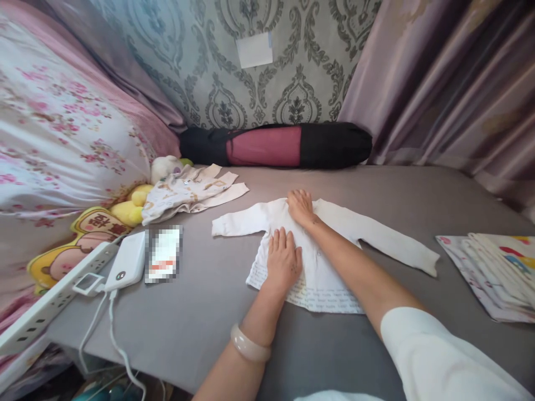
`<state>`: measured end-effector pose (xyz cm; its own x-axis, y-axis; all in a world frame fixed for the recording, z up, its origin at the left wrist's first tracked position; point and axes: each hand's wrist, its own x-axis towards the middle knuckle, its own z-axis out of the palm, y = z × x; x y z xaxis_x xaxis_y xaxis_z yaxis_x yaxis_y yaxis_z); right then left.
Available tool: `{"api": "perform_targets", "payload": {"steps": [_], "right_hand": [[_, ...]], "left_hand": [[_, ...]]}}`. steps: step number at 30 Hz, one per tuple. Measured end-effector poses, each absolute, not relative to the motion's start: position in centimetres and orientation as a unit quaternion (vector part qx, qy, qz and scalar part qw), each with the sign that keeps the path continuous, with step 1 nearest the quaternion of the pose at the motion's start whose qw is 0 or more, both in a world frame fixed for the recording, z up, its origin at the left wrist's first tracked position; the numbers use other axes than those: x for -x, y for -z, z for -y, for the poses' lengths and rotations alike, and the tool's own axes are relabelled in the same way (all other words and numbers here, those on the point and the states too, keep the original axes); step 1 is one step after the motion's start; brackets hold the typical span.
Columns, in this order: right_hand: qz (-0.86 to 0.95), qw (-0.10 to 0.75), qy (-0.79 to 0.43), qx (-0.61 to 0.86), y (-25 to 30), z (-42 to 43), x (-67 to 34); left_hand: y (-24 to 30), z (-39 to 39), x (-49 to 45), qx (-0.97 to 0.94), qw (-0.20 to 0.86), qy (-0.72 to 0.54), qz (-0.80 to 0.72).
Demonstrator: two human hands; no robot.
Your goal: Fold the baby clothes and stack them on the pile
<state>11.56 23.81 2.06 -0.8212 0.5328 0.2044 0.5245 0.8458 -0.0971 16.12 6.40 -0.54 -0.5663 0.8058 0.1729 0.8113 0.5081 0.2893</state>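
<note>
A small white long-sleeved baby shirt [330, 273] lies spread on the grey bed surface, with lines of print along its hem and both sleeves stretched out sideways. My left hand [284, 259] rests flat on the left part of its body, fingers extended. At the neckline, my right hand [300, 208] has its fingers bent and close together on the fabric; the fingertips are partly hidden. My right forearm crosses over the shirt's front and covers some of it. A pale bangle [249, 343] circles my left wrist.
Patterned baby clothes [188, 192] lie at the back left beside yellow plush toys [129, 209]. Nearer are a white power bank [126, 260] with cables, a blurred-out item [164, 254] and a power strip [54, 301]. Folded cloths [497, 278] sit right; a long bag [267, 146] lines the wall.
</note>
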Motion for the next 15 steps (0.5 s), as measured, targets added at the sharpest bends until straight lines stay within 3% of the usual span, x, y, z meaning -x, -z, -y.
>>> {"api": "perform_targets", "payload": {"steps": [8, 15], "right_hand": [[0.947, 0.132, -0.034, 0.291, -1.1, -23.7, -12.0], [0.95, 0.115, -0.125, 0.261, -2.1, -22.9, -15.5]], "left_hand": [[0.2, -6.6, -15.9, 0.413, 0.018, 0.156, 0.897], [-0.4, -6.5, -15.6, 0.41, 0.0, 0.09, 0.908]]}}
